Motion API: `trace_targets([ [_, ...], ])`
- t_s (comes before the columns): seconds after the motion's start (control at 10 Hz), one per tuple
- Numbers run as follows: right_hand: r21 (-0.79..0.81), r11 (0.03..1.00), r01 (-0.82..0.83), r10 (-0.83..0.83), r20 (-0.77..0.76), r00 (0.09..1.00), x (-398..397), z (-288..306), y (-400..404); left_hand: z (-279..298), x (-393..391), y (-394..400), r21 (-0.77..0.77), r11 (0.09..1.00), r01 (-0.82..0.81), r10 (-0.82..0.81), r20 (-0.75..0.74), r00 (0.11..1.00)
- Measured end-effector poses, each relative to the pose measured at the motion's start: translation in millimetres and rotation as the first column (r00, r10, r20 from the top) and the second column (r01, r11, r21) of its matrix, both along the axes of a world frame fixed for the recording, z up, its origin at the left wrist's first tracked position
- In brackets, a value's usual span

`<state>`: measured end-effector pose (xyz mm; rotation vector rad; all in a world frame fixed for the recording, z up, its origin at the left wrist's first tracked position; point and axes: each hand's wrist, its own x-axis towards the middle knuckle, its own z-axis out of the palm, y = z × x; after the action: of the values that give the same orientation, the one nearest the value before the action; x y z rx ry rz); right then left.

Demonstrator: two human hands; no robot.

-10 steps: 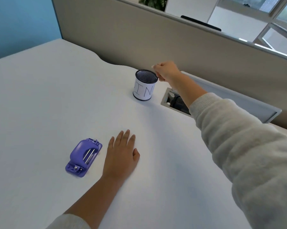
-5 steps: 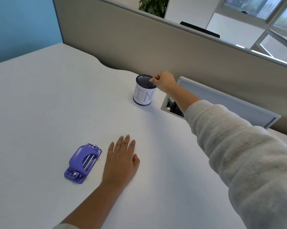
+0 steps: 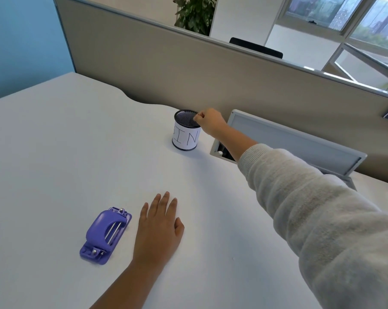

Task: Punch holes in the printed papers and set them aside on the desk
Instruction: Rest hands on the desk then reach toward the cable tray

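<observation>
No printed papers are showing; the right hand (image 3: 211, 124) is curling its grip at the mesh cup (image 3: 186, 132) rim, contents unclear. The left hand (image 3: 158, 228) is lying flat, fingers apart, beside the purple hole punch (image 3: 106, 234) on the tabletop (image 3: 54, 152). Likely still preparing; next, fetching papers.

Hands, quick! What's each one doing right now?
Left hand: open, flat on the desk, holding nothing.
Right hand: fingers curled at the mesh cup rim; whether it grips anything cannot be told.

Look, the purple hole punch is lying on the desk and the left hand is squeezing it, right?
Not quite. The purple hole punch does lie on the desk, but the left hand is not squeezing it. The head view shows that hand lying flat on the desk beside the punch, fingers straight, with a gap between them.
</observation>
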<state>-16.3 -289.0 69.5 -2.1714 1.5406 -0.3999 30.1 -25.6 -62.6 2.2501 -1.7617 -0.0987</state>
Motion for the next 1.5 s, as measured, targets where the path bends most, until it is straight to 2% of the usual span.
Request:
trace_targets([
  [0.3, -0.153, 0.988, -0.03, 0.011, -0.122, 0.992, -12.9, 0.1, 24.4, -0.1, -0.1, 0.1, -0.006, 1.0, 0.0, 0.0, 0.008, 1.0],
  [0.4, -0.161, 0.987, -0.026, 0.025, -0.009, 1.0, -38.5, -5.3, 50.1, 0.9, -0.7, 1.4, -0.001, 1.0, -0.003, 0.003, 0.002, 1.0],
  [0.5, -0.088, 0.991, -0.097, 0.103, 0.058, 0.993, -71.8, -22.7, 93.7, 0.3, -0.9, 2.0, 0.0, 1.0, -0.001, 0.001, 0.008, 1.0],
  [0.7, 0.157, 0.967, -0.2, 0.214, -0.075, 0.974, -147.7, -63.7, 190.0, -2.8, -1.1, 1.4, -0.014, 1.0, 0.003, -0.003, 0.002, 1.0],
  [0.8, 0.119, 0.972, -0.204, 0.218, -0.121, 0.968, -176.7, -75.5, 222.7, -4.3, -1.2, 2.4, -0.028, 0.999, 0.017, -0.017, 0.009, 1.0],
  [0.9, 0.092, 0.983, -0.159, 0.165, -0.065, 0.984, -193.8, -80.2, 242.2, -4.7, -0.5, 1.9, -0.05, 0.999, 0.018, -0.018, -0.005, 1.0],
  [1.1, 0.045, 0.992, -0.116, 0.119, -0.067, 0.991, -202.7, -85.4, 263.9, -5.0, -0.5, 2.6, -0.047, 0.998, 0.028, -0.029, -0.009, 1.0],
  [1.5, -0.041, 0.971, -0.234, 0.213, -0.286, 0.934, -189.5, -79.2, 257.3, -3.5, -0.5, 2.7, -0.027, 0.999, 0.035, -0.035, -0.023, 0.999],
])
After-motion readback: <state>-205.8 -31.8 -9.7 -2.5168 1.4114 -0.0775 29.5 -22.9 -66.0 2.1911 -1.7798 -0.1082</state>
